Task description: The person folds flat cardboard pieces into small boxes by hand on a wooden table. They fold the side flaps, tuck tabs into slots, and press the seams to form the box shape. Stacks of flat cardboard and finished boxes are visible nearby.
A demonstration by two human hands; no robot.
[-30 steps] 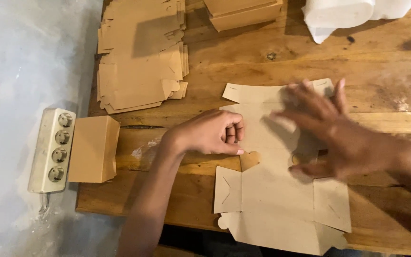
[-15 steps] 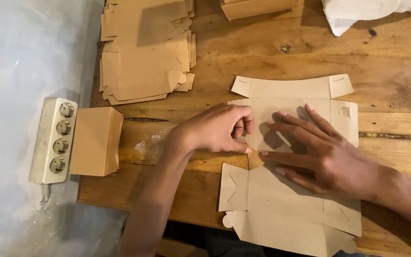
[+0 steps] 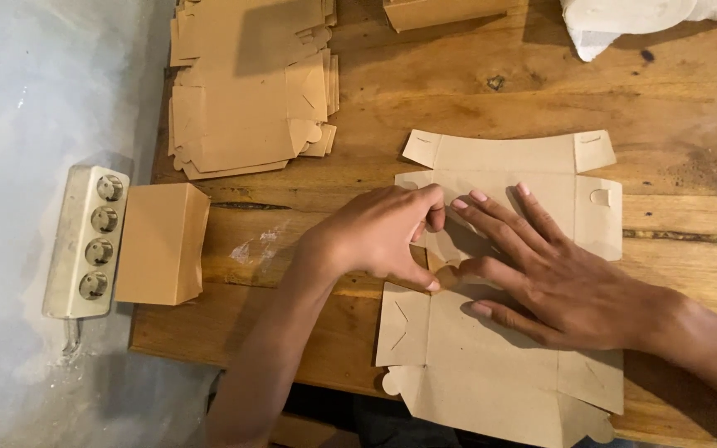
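The wooden table (image 3: 425, 91) carries everything here, and the places below are told from the box blank (image 3: 499, 373), a flat die-cut sheet of brown card lying unfolded on the table's near right part, its lower edge hanging slightly over the table's front.

Up and to the left of the blank sits a stack (image 3: 246, 91) of the same flat sheets. Well to its left, at the table's edge, stands a folded box (image 3: 161, 243), and just beyond that a white power strip (image 3: 86, 242) with four sockets. Above the blank, at the far edge, lie another card piece (image 3: 441, 12) and a white bag (image 3: 624, 21).

The right hand (image 3: 566, 286) lies palm down on the middle of the blank, fingers spread and flat, pressing it to the wood rather than grasping. The left hand (image 3: 383, 236) rests at the blank's left edge, fingers curled, thumb and forefinger pinching a small side flap (image 3: 446, 272) where it meets the main panel.

The blank looks light and thin, stiff across its panels but ready to bend along the scored lines, so it would likely slide on the smooth wood unless pinned. It should crease rather than break, though the small tabs could tear. The flap edges and the scores seem the best places to hold it.
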